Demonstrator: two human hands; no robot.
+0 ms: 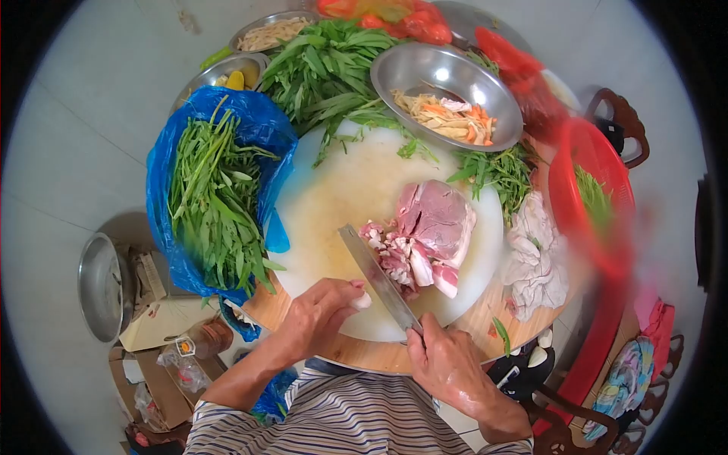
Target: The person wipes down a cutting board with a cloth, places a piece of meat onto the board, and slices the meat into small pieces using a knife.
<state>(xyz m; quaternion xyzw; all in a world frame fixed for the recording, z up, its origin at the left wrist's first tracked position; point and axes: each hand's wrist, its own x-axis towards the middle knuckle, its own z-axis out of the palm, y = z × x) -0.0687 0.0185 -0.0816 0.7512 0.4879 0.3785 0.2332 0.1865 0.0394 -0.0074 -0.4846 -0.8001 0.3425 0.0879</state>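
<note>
A round white cutting board (pixel 322 205) lies on the wooden table. On its right half rests a large piece of raw meat (pixel 436 220), with small cut pieces (pixel 390 258) beside its left edge. My right hand (pixel 451 364) grips the handle of a cleaver (pixel 375 277), whose blade points up and left along the cut pieces. My left hand (pixel 318 315), left of the blade, pinches a small pale piece of meat (pixel 361 301) over the board's lower edge.
A blue bag (pixel 161 189) of leafy greens (pixel 216 197) is at the left. Behind the board are more greens (pixel 326 72) and a steel bowl (pixel 447 68) of shredded food. A crumpled cloth (pixel 535 262), a green chili (pixel 501 336) and a red basket (pixel 561 182) are at the right.
</note>
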